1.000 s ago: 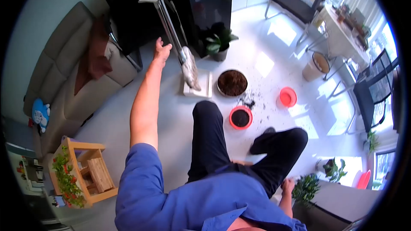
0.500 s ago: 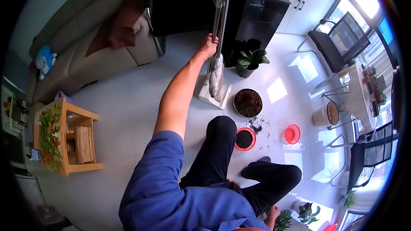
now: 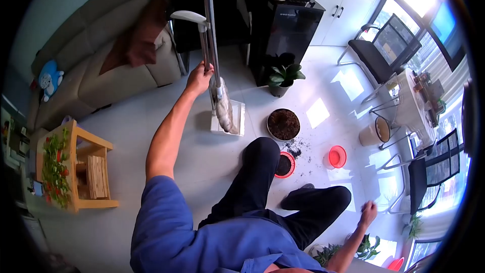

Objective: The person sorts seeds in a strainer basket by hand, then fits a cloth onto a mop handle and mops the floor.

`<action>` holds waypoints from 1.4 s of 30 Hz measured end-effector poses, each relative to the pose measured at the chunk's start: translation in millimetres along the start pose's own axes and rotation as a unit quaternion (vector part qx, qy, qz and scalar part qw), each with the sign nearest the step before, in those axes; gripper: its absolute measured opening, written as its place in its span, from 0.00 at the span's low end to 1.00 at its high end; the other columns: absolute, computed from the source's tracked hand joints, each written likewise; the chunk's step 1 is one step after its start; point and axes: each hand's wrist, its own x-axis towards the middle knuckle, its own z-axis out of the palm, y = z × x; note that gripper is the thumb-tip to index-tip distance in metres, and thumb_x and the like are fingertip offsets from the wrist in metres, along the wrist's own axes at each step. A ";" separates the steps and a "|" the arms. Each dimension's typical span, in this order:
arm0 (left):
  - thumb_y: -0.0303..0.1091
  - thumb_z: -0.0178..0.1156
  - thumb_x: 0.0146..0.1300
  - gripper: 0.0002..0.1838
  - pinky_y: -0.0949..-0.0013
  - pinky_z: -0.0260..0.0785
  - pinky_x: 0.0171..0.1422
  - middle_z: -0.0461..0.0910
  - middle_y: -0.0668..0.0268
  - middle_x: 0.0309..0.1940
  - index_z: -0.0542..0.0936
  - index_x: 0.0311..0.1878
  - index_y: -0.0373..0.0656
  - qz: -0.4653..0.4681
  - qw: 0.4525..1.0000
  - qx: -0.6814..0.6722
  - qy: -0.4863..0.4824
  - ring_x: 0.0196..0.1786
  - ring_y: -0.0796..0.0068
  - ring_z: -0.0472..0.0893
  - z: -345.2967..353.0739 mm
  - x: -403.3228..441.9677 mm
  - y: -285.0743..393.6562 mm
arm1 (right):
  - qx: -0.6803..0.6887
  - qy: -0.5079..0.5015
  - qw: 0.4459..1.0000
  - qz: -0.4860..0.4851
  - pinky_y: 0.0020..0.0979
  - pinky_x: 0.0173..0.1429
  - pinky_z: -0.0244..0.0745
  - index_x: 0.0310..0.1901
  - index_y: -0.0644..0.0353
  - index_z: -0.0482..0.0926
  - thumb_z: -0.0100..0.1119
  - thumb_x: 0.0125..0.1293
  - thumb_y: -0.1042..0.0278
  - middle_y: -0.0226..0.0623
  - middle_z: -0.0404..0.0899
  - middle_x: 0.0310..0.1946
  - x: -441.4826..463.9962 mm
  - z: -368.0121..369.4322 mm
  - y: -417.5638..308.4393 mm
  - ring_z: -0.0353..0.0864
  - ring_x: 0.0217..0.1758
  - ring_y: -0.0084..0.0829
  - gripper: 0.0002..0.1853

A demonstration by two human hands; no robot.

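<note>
My left hand (image 3: 200, 78) is closed round the metal pole of a long-handled dustpan (image 3: 239, 119), whose white pan stands on the floor. A grey mop (image 3: 224, 110) with a metal handle leans beside that pole, its head over the pan. Off to the lower right, my right hand (image 3: 369, 212) is raised with its fingers curled; what it holds, if anything, is too small to tell. In front of my knees are a round pan of brown soil (image 3: 283, 124), a red-rimmed pot of dark soil (image 3: 285, 165) and a red container (image 3: 337, 157).
Spilled soil (image 3: 295, 150) lies between the pots. A potted plant (image 3: 285, 77) stands by a black cabinet (image 3: 285, 35). The sofa (image 3: 86, 65) and a wooden stand (image 3: 96, 201) are on the left. Chairs, a beige bin (image 3: 375, 132) and a table (image 3: 410, 106) are on the right.
My left hand was open beside the poles and has closed on the dustpan's pole. The dustpan and mop have shifted in view. My right hand has moved out and up from beside my knee.
</note>
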 end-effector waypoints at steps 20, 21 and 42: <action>0.32 0.60 0.63 0.09 0.60 0.74 0.40 0.82 0.57 0.32 0.74 0.44 0.41 -0.003 0.995 0.098 0.034 0.36 0.55 0.82 -52.2 -175.1 11.5 | 0.111 -0.424 0.721 -0.537 0.41 0.39 0.77 0.30 0.62 0.78 0.64 0.55 0.44 0.48 0.79 0.22 -244.7 386.2 -457.4 0.81 0.31 0.48 0.24; 0.33 0.60 0.63 0.09 0.60 0.74 0.40 0.82 0.57 0.32 0.74 0.44 0.42 0.004 0.995 0.093 0.027 0.36 0.54 0.82 -55.7 -166.8 18.1 | 0.104 -0.402 0.709 -0.570 0.38 0.34 0.77 0.29 0.62 0.79 0.64 0.58 0.44 0.43 0.78 0.19 -239.1 385.6 -463.0 0.81 0.26 0.41 0.23; 0.34 0.59 0.63 0.07 0.60 0.73 0.42 0.81 0.59 0.33 0.75 0.40 0.43 -0.046 0.993 0.112 -0.005 0.38 0.56 0.81 -59.5 -200.0 37.3 | 0.156 -0.406 0.792 -0.429 0.36 0.32 0.73 0.31 0.64 0.81 0.57 0.60 0.56 0.48 0.77 0.19 -249.1 335.2 -434.6 0.81 0.24 0.40 0.16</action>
